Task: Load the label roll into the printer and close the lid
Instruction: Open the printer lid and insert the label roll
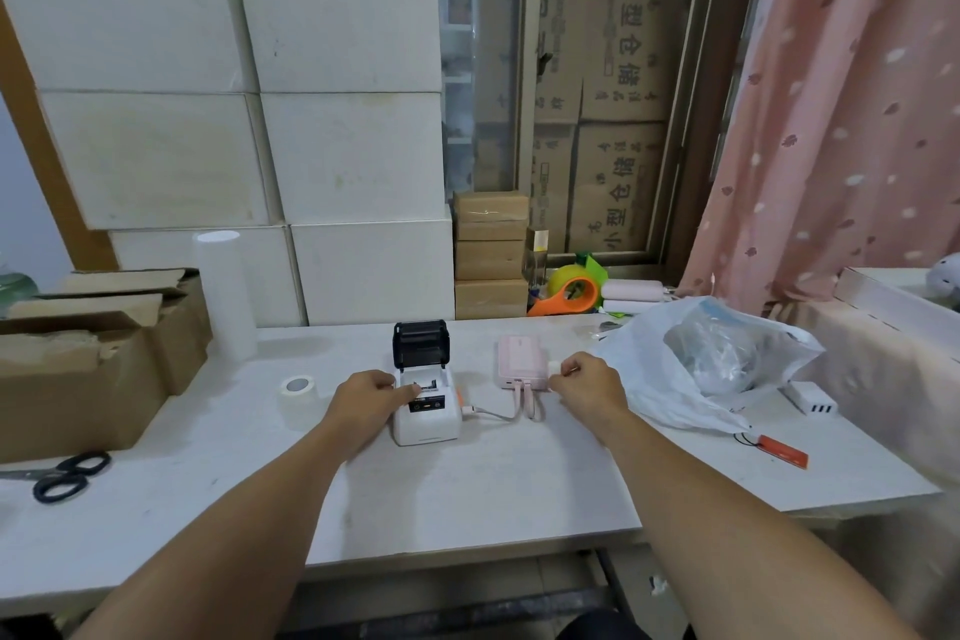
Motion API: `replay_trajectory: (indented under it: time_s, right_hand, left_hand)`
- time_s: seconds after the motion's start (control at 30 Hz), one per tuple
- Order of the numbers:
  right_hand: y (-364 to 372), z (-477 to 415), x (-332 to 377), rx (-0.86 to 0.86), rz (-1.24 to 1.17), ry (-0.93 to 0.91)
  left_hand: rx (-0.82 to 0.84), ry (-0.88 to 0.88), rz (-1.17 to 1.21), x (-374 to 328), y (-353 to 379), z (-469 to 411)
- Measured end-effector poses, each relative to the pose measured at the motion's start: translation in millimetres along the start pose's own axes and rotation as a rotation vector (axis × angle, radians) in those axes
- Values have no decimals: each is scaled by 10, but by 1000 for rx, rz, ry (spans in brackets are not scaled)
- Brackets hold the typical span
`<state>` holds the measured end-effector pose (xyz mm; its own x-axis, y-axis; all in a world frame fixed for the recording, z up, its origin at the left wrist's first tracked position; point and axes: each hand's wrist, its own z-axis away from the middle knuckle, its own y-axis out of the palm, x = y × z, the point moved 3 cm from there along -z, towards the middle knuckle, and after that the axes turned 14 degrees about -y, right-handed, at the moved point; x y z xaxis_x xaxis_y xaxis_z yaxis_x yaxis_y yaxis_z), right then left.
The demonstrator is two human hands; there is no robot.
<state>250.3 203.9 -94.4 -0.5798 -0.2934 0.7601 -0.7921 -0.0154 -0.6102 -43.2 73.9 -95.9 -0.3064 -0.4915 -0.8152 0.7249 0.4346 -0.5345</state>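
A small white label printer (427,418) stands mid-table with its black lid (420,342) swung up and open. My left hand (366,398) rests against the printer's left side, fingers at the edge of the open paper bay. My right hand (587,386) is to the right of the printer, pinching a small white label roll (556,366) between its fingertips, just in front of a pink power bank (521,361). A cable (493,413) links the printer to the power bank.
A white tape roll (298,391) sits left of the printer, scissors (70,476) near the left front edge, cardboard boxes (93,359) at left. A white plastic bag (711,364), white charger (810,403) and orange tag (782,451) lie right. An orange tape dispenser (571,296) stands behind.
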Motion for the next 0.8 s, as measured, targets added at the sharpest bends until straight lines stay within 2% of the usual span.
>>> replay_trajectory:
  time_s: [0.23,0.43,0.6,0.8]
  right_hand:
    - [-56,47,-154,20,231,33]
    - [-73,89,-164,75,311,37]
    - [-156,80,-11,51,352,45]
    - [-196,37,303,-34,323,-69]
  left_hand:
    - [13,-13,9,13,-7,-43]
    - [37,-52,57,74,-29,-47]
    - [7,-59,74,45,-4,-22]
    - [-102,65,20,-194,-118,121]
